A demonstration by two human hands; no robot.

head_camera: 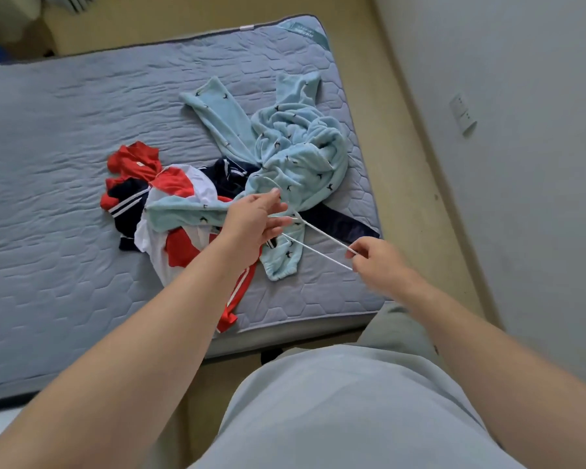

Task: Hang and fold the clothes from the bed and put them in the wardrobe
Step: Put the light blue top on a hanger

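A heap of clothes lies on the bed (65,164). On top is a light blue fleece garment (295,143) with small dark marks, its legs spread toward the far end. Under it lie a red, white and navy jacket (180,191) and a dark navy piece (339,225). A white drawstring (322,238) runs taut from the blue garment. My right hand (376,257) pinches the string's ends near the bed's right edge. My left hand (257,220) hovers over the heap with fingers spread, touching the string where it leaves the fabric.
The grey-blue quilted mattress extends far to the left. A strip of yellowish floor (396,130) separates the bed from a pale wall (521,164) with a socket (464,113). My grey shirt fills the lower middle of the view.
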